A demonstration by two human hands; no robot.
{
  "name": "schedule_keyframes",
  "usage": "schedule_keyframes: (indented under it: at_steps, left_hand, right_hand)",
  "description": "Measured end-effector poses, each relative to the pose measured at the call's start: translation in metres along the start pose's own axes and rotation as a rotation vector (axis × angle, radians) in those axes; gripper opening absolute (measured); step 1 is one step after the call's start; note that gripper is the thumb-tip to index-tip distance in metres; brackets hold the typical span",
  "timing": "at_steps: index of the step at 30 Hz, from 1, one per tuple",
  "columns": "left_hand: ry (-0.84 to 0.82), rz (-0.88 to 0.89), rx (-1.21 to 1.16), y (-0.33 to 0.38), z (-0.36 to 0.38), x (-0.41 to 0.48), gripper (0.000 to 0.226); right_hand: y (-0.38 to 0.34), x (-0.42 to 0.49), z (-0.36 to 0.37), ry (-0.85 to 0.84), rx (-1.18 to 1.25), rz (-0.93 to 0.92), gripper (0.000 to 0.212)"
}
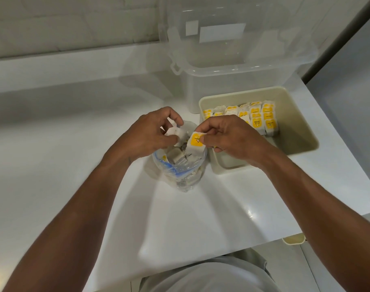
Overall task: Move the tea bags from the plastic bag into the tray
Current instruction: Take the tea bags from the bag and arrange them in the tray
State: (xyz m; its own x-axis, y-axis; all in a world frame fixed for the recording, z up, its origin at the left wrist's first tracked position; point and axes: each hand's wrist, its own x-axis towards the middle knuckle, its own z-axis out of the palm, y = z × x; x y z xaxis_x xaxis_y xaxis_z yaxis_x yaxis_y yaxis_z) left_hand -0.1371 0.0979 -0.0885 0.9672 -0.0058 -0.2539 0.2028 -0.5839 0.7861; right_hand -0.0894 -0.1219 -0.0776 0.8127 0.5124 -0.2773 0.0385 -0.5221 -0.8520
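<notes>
- My right hand (228, 138) pinches a yellow tea bag (197, 140) by its top edge, thumb in front and fingers curled behind.
- My left hand (150, 133) grips a white tea bag (173, 131), fingers curled round it. I cannot tell whether it is one or several.
- Both hands sit over the open mouth of the bag (180, 169), which stands on the counter (74, 165) with more tea bags loose inside.
- The yellow tea bag hangs from my fingers with its label end up. Its long axis runs down into the bag's mouth, and its lower part is inside the rim.
- The tray (302, 123) lies to my right of the bag, just beside it. My right hand is the nearer one and already overlaps the tray's near left corner.
- So I judge the next move to be a lift clear of the bag, then a short carry to the right.
- The packed tea bags (262, 119) stand on edge in rows at the tray's far left, yellow labels facing me.
- The bare floor of the tray is at the near end and along the right side, so I would say the next one goes in front of the rows.
- The yellow tea bag already points label-up like those, so I expect it needs little turning.
- A clear box (222, 81) stands behind the tray, out of the way.
</notes>
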Motion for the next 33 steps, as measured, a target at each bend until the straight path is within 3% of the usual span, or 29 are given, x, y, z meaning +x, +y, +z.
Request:
schedule_keyframes:
  at_steps: [3,6,11,15,21,33]
  left_hand:
    - [-0.006,-0.01,-0.038,0.002,0.0,0.0,0.042]
    - [0.004,0.007,-0.075,0.004,-0.001,0.001,0.039]
    - [-0.126,0.009,-0.23,0.01,-0.005,0.001,0.033]
    - [-0.087,-0.02,-0.186,0.008,-0.004,0.002,0.023]
    - [-0.071,0.011,-0.207,0.008,0.003,0.0,0.007]
    - [-0.051,0.118,-0.227,0.036,0.005,0.006,0.007]
  right_hand:
    - [-0.004,-0.004,-0.001,-0.169,0.019,-0.001,0.013]
    - [-0.009,-0.009,0.0,-0.352,0.082,0.022,0.015]
    - [-0.004,-0.001,0.003,-0.007,-0.036,-0.032,0.015]
    - [-0.007,-0.005,0.003,-0.125,0.051,-0.028,0.011]
    - [-0.004,-0.005,0.001,-0.05,0.044,-0.005,0.014]
    - [-0.002,-0.017,-0.041,0.163,0.133,0.033,0.008]
